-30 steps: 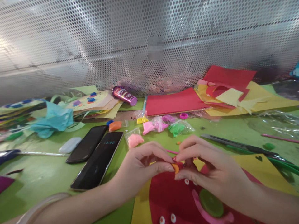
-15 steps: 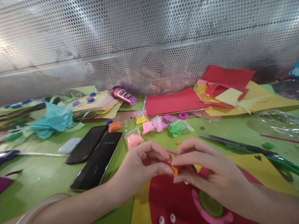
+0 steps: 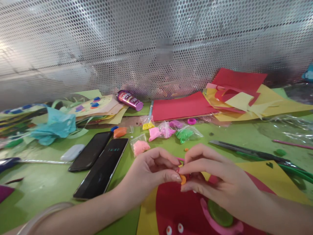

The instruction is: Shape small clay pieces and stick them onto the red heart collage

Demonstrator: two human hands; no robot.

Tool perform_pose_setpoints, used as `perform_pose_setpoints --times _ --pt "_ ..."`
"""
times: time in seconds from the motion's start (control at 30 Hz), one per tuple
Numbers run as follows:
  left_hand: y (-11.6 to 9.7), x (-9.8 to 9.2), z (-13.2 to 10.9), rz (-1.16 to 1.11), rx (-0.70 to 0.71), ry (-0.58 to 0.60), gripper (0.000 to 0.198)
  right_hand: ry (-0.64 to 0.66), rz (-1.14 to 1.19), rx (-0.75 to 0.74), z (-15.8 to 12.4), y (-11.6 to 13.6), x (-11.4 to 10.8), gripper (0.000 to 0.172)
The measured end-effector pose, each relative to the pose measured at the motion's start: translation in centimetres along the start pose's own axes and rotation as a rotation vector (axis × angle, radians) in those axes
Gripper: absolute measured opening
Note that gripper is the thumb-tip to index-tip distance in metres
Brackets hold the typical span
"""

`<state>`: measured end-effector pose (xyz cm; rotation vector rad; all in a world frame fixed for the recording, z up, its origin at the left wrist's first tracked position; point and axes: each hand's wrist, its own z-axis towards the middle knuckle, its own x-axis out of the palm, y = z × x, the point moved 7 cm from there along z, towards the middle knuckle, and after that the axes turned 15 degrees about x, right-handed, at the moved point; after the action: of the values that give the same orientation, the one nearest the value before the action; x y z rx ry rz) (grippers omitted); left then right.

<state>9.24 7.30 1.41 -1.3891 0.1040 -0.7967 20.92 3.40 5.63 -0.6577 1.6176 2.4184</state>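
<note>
Between the fingertips of both hands is a small piece of orange clay [image 3: 183,179]. My left hand [image 3: 156,169] pinches its left side with thumb and forefinger. On the other side my right hand [image 3: 212,176] closes its fingertips on the same piece. Beneath them lies a yellow sheet [image 3: 148,215] bearing a large red paper shape [image 3: 168,202]. Two small white eyes with orange centres [image 3: 180,227] sit on the red shape. A pink clay strip [image 3: 207,213] curves around a green clay disc [image 3: 220,213], partly covered by my right hand.
Two phones [image 3: 101,169] and a white case [image 3: 72,152] lie on the left. Small bags of coloured clay [image 3: 140,147] lie beyond my hands. At right are a utility knife [image 3: 244,149] and green scissors [image 3: 298,173]. Red paper [image 3: 181,106] and a purple tumbler [image 3: 129,99] lie by the perforated metal wall [image 3: 117,49].
Both hands stay nearly in place. Only the fingertips shift slightly around the orange clay.
</note>
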Motion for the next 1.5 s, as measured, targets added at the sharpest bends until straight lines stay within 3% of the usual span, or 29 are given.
perform_pose_setpoints --times 1.1,1.33,1.5 --pt "0.9 0.3 0.0 -0.104 -0.088 0.062 0.028 -0.009 -0.019 -0.053 0.0 0.4 0.1 0.017" --pt "0.8 0.0 0.3 -0.113 -0.065 0.048 0.027 -0.037 -0.126 -0.078 -0.1 0.9 -0.5 0.019" --pt "0.5 -0.2 0.3 -0.103 -0.031 0.04 0.025 -0.054 -0.156 -0.128 -0.3 2.0 -0.9 0.03"
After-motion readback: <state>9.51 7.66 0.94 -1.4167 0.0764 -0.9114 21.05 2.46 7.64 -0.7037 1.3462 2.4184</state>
